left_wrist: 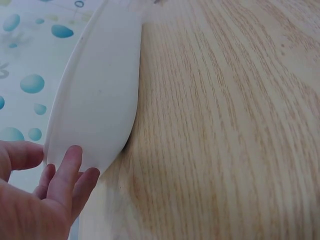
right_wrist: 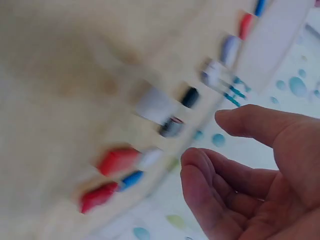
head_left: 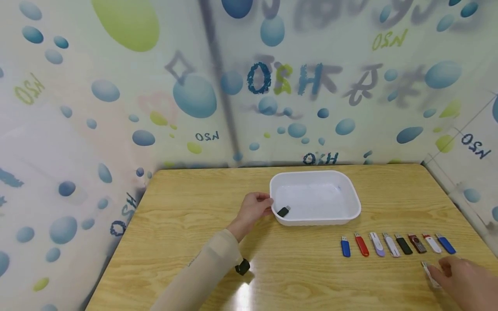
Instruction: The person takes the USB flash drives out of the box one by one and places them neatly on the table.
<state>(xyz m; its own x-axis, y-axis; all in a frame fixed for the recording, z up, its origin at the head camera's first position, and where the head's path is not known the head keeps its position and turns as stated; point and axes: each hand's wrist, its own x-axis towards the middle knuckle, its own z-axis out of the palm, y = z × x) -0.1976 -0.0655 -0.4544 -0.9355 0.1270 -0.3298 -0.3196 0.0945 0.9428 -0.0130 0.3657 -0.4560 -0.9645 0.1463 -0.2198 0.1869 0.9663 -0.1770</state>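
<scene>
My left hand (head_left: 253,209) holds the left end of a white plastic tray (head_left: 315,222). In the left wrist view its thumb meets the rim while the fingertips (left_wrist: 74,155) lie against the outer wall. Inside the tray, at the near left corner, lies a black USB stick (head_left: 283,211). My right hand (head_left: 467,278) hovers at the lower right, by a whitish USB stick (head_left: 431,275) that its fingers partly cover. In the right wrist view a gap shows between thumb and fingers, with nothing held.
Several USB sticks form a row right of centre, from a blue one (head_left: 346,246) and a red one (head_left: 362,244) to another blue one (head_left: 445,244). Blurred red items (right_wrist: 117,160) appear in the right wrist view. A patterned curtain (head_left: 272,108) stands behind the wooden table (head_left: 186,203).
</scene>
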